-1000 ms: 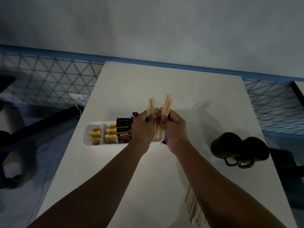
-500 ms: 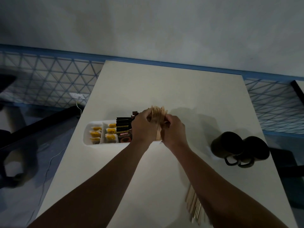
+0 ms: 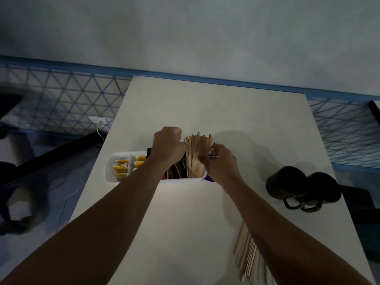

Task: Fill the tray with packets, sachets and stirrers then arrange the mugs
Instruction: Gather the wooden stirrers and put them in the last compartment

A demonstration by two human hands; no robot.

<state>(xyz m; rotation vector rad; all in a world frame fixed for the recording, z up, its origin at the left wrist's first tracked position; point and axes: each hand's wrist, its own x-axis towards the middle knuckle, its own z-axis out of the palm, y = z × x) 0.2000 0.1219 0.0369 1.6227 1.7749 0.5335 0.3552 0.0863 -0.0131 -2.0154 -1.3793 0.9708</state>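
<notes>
A white divided tray (image 3: 112, 161) lies on the table (image 3: 226, 112). Its left compartments hold yellow sachets (image 3: 121, 167), and dark packets (image 3: 178, 169) fill the middle. A bundle of wooden stirrers (image 3: 197, 153) stands fanned out in the right compartment. My left hand (image 3: 168, 145) is curled against the bundle's left side, its fingertips hidden. My right hand (image 3: 221, 163) pinches the bundle's right edge. Two dark mugs (image 3: 285, 184) stand together at the right, handles toward me.
More loose stirrers (image 3: 247, 262) lie on the table near the front, partly under my right forearm. A purple printed item (image 3: 212, 156) shows beside my right hand at the tray's end. Blue-patterned floor (image 3: 61, 99) drops off past the table's left and right edges.
Both hands have lowered the raised stirrers and merged the two bunches. The bundle now stands in the tray's right compartment, and my hands have spread to its two sides.
</notes>
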